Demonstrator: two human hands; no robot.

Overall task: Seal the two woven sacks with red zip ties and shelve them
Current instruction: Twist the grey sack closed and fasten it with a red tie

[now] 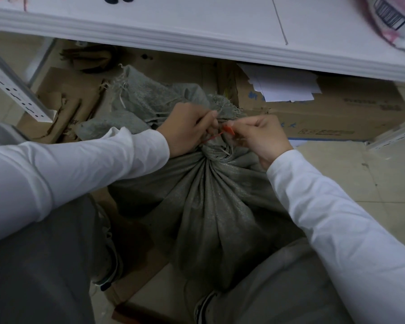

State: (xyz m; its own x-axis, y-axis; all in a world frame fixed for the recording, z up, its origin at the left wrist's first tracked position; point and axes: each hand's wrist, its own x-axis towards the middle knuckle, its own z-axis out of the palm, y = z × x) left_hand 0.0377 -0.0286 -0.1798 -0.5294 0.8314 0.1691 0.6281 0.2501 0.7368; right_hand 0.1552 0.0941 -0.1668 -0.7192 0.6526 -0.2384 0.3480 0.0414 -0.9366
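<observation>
Grey-green woven plastic, front sack (208, 195): stands upright on the floor (360, 178) between the person's knees, full, its mouth gathered into a tight neck with frayed strands above.

Rear sack (150, 94): same weave, lying slumped just behind the first and touching it, its mouth loose and frayed; no tie can be seen on it.

Red zip tie (228, 130): at the front sack's neck, between the two hands. Its flat red end shows by the right fingertips, and a thin red strap runs out below the left knuckles. Whether the loop is closed cannot be told.

Left hand (187, 127): fingers curled round the gathered neck, gripping it.

Right hand (262, 136): thumb and forefinger pinch the tie's red end; the other fingers are curled underneath.

White sleeves cover both arms to the wrists.

White shelf board (197, 31): spans the top of the view, above the sacks.

Cardboard box (337, 108): flat on the floor under the shelf, with white paper sheets (285, 85) on top.

Perforated metal upright (17, 94): at left.
</observation>
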